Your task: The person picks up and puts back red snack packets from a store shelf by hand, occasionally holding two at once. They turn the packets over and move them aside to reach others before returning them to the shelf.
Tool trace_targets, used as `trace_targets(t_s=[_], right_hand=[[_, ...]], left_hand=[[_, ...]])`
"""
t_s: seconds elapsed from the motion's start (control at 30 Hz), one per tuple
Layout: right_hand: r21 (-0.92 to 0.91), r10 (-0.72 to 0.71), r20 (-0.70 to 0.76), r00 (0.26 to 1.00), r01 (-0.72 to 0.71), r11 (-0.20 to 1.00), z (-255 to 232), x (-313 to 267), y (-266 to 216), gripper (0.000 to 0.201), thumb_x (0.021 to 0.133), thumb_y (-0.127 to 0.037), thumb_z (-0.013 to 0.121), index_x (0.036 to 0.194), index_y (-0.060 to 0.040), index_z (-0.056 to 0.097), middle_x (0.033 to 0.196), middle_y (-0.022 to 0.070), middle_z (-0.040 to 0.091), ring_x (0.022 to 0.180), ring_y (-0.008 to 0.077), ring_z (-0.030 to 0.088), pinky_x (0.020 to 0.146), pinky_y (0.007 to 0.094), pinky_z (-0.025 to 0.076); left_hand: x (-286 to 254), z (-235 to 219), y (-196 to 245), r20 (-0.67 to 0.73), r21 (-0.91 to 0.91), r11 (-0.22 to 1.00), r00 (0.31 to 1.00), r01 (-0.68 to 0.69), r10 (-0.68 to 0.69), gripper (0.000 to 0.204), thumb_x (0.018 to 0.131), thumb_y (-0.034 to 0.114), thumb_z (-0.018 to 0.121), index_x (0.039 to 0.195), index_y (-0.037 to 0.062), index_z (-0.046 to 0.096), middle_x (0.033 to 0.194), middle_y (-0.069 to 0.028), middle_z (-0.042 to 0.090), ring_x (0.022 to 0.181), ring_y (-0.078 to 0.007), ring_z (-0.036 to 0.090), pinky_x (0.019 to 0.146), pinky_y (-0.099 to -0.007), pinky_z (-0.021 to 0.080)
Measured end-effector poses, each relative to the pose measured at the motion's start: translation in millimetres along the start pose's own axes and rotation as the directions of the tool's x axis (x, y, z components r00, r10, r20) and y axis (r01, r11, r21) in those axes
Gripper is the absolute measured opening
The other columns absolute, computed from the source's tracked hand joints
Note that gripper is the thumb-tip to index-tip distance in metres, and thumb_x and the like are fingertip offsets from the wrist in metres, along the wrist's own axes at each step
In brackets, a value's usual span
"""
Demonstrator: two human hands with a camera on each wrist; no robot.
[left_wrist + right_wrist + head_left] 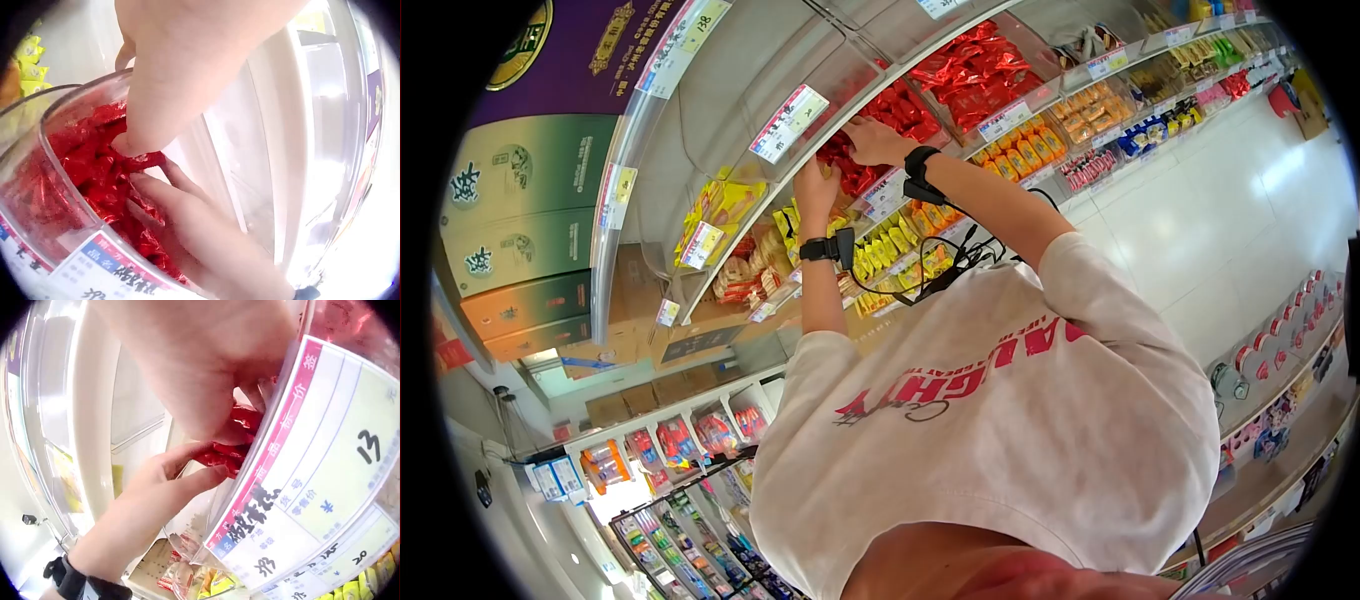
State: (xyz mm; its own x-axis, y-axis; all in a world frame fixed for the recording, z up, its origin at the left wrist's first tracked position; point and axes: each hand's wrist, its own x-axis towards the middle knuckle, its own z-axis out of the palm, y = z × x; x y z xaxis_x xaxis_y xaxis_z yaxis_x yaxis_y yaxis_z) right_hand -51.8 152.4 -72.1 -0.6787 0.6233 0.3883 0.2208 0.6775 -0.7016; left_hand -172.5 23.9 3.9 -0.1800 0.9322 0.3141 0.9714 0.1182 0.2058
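Both hands reach into a clear plastic bin [72, 181] of shiny red-wrapped packets [94, 162] on a store shelf. My left hand [815, 190] is at the bin's near end, thumb and fingers pinching a red packet [220, 457], as seen in the right wrist view. Beside it, my right hand [880, 142] dips in over the bin's front wall, with red wrapping between its thumb and fingers [253, 394]; part of those fingers is hidden behind the price tag [312, 450]. The two hands almost meet. Black bands circle both wrists.
Next to this bin is another bin of red packets [980, 75]. Yellow packets [890, 245] and orange packets [1025, 150] fill the tier below. A shelf edge [750, 185] with a tag runs above the hands. Black cables [960, 250] hang by the chest.
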Motion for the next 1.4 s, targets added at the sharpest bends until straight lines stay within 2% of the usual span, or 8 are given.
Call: trace_targets(t_s=[0.3, 0.47, 0.67, 0.83, 0.9, 1.1, 1.3, 1.4], right_hand=[[0.185, 0.077, 0.102, 0.992, -0.095, 0.978, -31.6, -14.0, -13.3, 0.07, 0.085, -0.014, 0.061, 0.151, -0.0057, 0.04, 0.12, 0.032, 0.063, 0.11, 0.0479, 0.062, 0.097, 0.0514, 0.052], [0.121, 0.051, 0.041, 0.998, -0.056, 0.991, -23.6, -12.7, -15.1, 0.072, 0.085, -0.018, 0.064, 0.152, -0.0064, 0.038, 0.123, 0.0322, 0.062, 0.112, 0.0481, 0.062, 0.098, 0.0517, 0.052], [0.121, 0.065, 0.054, 0.996, -0.071, 0.99, -15.0, -8.2, -4.1, 0.075, 0.084, -0.021, 0.065, 0.154, -0.0093, 0.04, 0.133, 0.0322, 0.058, 0.122, 0.0466, 0.059, 0.104, 0.0514, 0.049], [0.179, 0.122, 0.093, 0.988, -0.137, 0.974, -23.9, -7.5, -11.7, 0.075, 0.082, -0.018, 0.067, 0.149, 0.0024, 0.041, 0.132, 0.0324, 0.059, 0.122, 0.0472, 0.059, 0.103, 0.0503, 0.05], [0.191, 0.107, 0.082, 0.991, -0.121, 0.974, -25.5, -9.6, -12.5, 0.075, 0.081, -0.017, 0.066, 0.148, 0.0054, 0.04, 0.133, 0.0323, 0.058, 0.122, 0.0471, 0.059, 0.102, 0.0491, 0.051], [0.146, -0.04, -0.044, 0.998, 0.046, 0.988, -10.9, -14.9, -7.9, 0.064, 0.082, -0.014, 0.064, 0.14, 0.0065, 0.048, 0.139, 0.0317, 0.053, 0.124, 0.0453, 0.058, 0.103, 0.0474, 0.051], [0.166, -0.162, 0.066, 0.985, 0.149, 0.975, -39.6, -40.1, -23.8, 0.054, 0.087, -0.008, 0.062, 0.137, 0.0062, 0.052, 0.142, 0.0278, 0.052, 0.132, 0.0424, 0.051, 0.111, 0.0443, 0.044], [0.296, -0.246, 0.019, 0.969, 0.23, 0.927, -86.3, -64.2, -37.0, 0.035, 0.091, -0.009, 0.062, 0.123, 0.0034, 0.062, 0.128, 0.0225, 0.059, 0.12, 0.0371, 0.059, 0.103, 0.0417, 0.05]], left_hand=[[3.0, 10.3, -3.0, -0.116, 0.057, 0.997, 0.991, -0.056, 0.062, 0.072, 0.083, 0.025, 0.075, 0.145, -0.0002, 0.047, 0.14, -0.0296, 0.054, 0.125, -0.0476, 0.053, 0.104, -0.0513, 0.046], [18.7, 8.0, 7.0, -0.1, 0.183, 0.982, 0.993, -0.036, 0.055, 0.057, 0.08, 0.03, 0.077, 0.131, 0.0122, 0.062, 0.137, -0.0202, 0.058, 0.124, -0.0438, 0.055, 0.106, -0.0517, 0.045], [30.4, 1.2, 20.0, 0.148, 0.21, 0.961, 0.966, 0.18, -0.214, 0.084, 0.084, 0.039, 0.075, 0.156, 0.0172, 0.037, 0.159, -0.024, 0.038, 0.142, -0.041, 0.044, 0.116, -0.0527, 0.038], [21.1, 7.0, 21.4, 0.052, 0.236, 0.967, 0.992, 0.099, -0.114, 0.083, 0.084, 0.039, 0.075, 0.155, 0.015, 0.038, 0.153, -0.0245, 0.044, 0.139, -0.0451, 0.044, 0.114, -0.0542, 0.038], [11.2, 19.3, 17.2, -0.153, 0.324, 0.946, 0.988, 0.026, 0.026, 0.074, 0.084, 0.035, 0.075, 0.148, 0.012, 0.048, 0.141, -0.0242, 0.057, 0.128, -0.044, 0.055, 0.107, -0.0551, 0.042], [19.4, -6.2, 34.1, 0.127, -0.025, 0.998, 0.991, 0.05, -0.046, 0.082, 0.085, 0.029, 0.075, 0.156, 0.01, 0.038, 0.152, -0.0247, 0.046, 0.142, -0.0447, 0.04, 0.117, -0.0537, 0.033], [16.0, 21.5, 27.5, -0.049, 0.171, 0.983, 0.996, -0.062, 0.071, 0.072, 0.086, 0.022, 0.069, 0.153, 0.0122, 0.044, 0.143, -0.0215, 0.057, 0.133, -0.0403, 0.052, 0.115, -0.0574, 0.032], [15.3, 39.2, 17.7, -0.044, 0.161, 0.987, 0.999, 0.017, -0.01, 0.079, 0.085, 0.021, 0.07, 0.158, 0.011, 0.038, 0.154, -0.0211, 0.046, 0.149, -0.0439, 0.031, 0.123, -0.0562, 0.018]])
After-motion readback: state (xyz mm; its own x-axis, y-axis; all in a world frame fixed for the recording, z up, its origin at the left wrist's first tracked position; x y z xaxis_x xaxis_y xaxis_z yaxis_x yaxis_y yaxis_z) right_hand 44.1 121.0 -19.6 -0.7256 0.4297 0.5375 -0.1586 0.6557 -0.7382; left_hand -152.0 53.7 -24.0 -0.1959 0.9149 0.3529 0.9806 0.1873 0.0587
